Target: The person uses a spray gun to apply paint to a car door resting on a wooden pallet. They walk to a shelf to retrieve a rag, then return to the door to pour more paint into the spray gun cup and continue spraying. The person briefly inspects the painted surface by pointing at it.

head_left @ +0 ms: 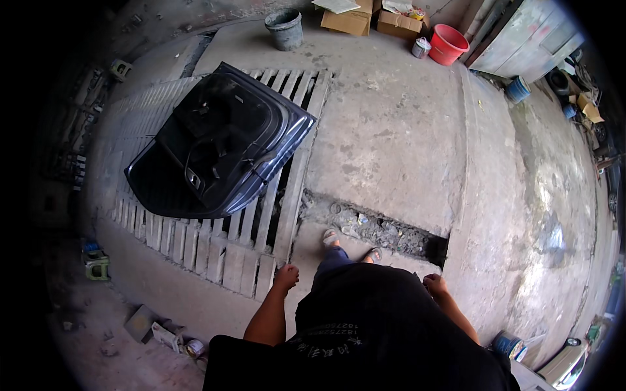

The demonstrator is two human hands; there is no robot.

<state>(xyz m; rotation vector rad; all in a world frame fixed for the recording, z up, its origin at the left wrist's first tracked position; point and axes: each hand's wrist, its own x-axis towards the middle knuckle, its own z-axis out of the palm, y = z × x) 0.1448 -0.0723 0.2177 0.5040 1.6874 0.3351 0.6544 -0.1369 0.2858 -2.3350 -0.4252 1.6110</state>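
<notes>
I stand on a concrete floor, looking down past my black shirt to my sandalled feet [331, 237]. My left hand [286, 276] hangs at my side with the fingers curled and nothing in it, near the edge of a wooden slat grating [215, 251]. My right hand [435, 284] hangs on the other side, also curled and holding nothing. A dark car door [218, 143] lies flat on the grating ahead to my left, well out of reach of both hands.
A rubble-filled gap [385, 231] in the floor runs just ahead of my feet. A grey bucket [285, 28], cardboard boxes [349, 19] and a red bucket [448, 43] stand far ahead. Paint cans [507, 344] sit by my right, scrap [166, 333] by my left.
</notes>
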